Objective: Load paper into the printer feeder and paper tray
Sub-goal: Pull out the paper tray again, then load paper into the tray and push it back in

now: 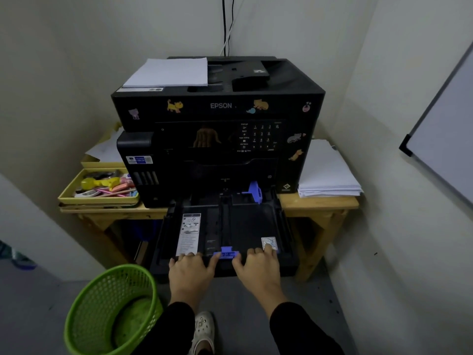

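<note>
Left hand (pixel 190 271) and right hand (pixel 258 270) lie nearly flat, grasping nothing, on the near rim of the empty paper tray (pixel 245 226), thumbs beside its blue guide (pixel 226 252). A mis-set guide could skew sheets from the paper stack (pixel 327 172), far right.

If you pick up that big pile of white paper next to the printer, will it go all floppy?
Probably a bit. The paper pile is loose sheets, already uneven at the edges, so it would likely sag and slide apart unless gripped firmly from both sides. It looks thick, so it is probably heavyish to lift all at once.
</note>
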Demonstrator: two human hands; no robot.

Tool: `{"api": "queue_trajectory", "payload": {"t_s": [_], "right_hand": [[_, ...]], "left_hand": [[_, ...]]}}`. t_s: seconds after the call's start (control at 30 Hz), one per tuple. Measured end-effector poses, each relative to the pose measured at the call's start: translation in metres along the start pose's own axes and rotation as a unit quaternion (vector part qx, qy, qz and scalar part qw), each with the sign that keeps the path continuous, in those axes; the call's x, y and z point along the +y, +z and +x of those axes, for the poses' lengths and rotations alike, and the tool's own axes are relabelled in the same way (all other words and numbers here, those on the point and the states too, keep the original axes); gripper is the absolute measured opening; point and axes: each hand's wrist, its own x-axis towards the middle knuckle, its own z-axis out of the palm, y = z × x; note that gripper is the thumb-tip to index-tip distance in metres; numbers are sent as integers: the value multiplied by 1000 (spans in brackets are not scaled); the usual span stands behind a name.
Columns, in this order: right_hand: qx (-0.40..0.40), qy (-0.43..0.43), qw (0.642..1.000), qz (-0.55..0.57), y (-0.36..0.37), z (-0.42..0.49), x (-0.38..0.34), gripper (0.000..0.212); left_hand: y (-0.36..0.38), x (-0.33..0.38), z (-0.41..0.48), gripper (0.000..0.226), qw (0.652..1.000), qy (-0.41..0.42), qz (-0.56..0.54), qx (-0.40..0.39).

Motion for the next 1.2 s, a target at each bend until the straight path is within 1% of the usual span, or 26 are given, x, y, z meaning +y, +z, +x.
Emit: {"api": "queue_trajectory", "payload": {"t_s": [0.07, 0.17, 0.27, 0.37, 0.47, 0.53, 0.6, 0.67, 0.73, 0.8, 0.87, 0.93, 1.0, 1.07, 1.13, 1.2], "right_hand": [[-2, 0, 1000, 1, -2, 1, 0, 58], [1, -1, 1000, 15, -5, 2, 0, 53], [-31, 10, 999, 21, -6, 6, 0, 55], [-62, 48, 996, 37, -14, 15, -5, 50], [-83, 98, 990, 63, -24, 36, -12, 37], [-103, 129, 984, 70, -38, 57, -19, 28], [-102, 150, 978, 105, -59, 83, -29, 25], [-64, 139, 975, 162, -87, 109, -41, 28], [2, 99, 966, 238, -119, 133, -55, 27], [74, 51, 939, 332, -152, 159, -72, 21], [135, 14, 909, 395, -182, 186, -89, 15], [190, -14, 883, 429, -207, 216, -105, 10], [231, -27, 860, 454, -227, 247, -120, 9], [237, -21, 854, 463, -240, 279, -131, 10], [219, -8, 863, 455, -247, 311, -139, 16], [183, 10, 877, 445, -250, 339, -146, 29]], "left_hand": [[-2, 1, 0, 68, 1000, -4, -4, 1], [-3, 4, 0, 68, 1000, -10, 0, 0], [-1, 7, 1, 66, 1000, -25, 3, 0], [-6, 16, 4, 65, 998, -54, -9, -11], [-17, 30, 17, 59, 996, -77, -43, -25], [-29, 38, 33, 53, 998, -49, -44, -14], [-48, 47, 52, 51, 997, -21, -69, 13], [-75, 54, 73, 53, 988, -14, -136, 67], [-108, 58, 94, 52, 972, 16, -192, 135], [-143, 60, 118, 47, 950, 62, -227, 204], [-178, 60, 141, 41, 924, 94, -246, 279], [-211, 57, 167, 37, 892, 108, -251, 359], [-240, 51, 194, 35, 867, 111, -250, 416], [-263, 43, 222, 35, 865, 103, -251, 422], [-279, 34, 251, 38, 882, 82, -240, 397], [-290, 26, 279, 41, 905, 53, -221, 359]]}}
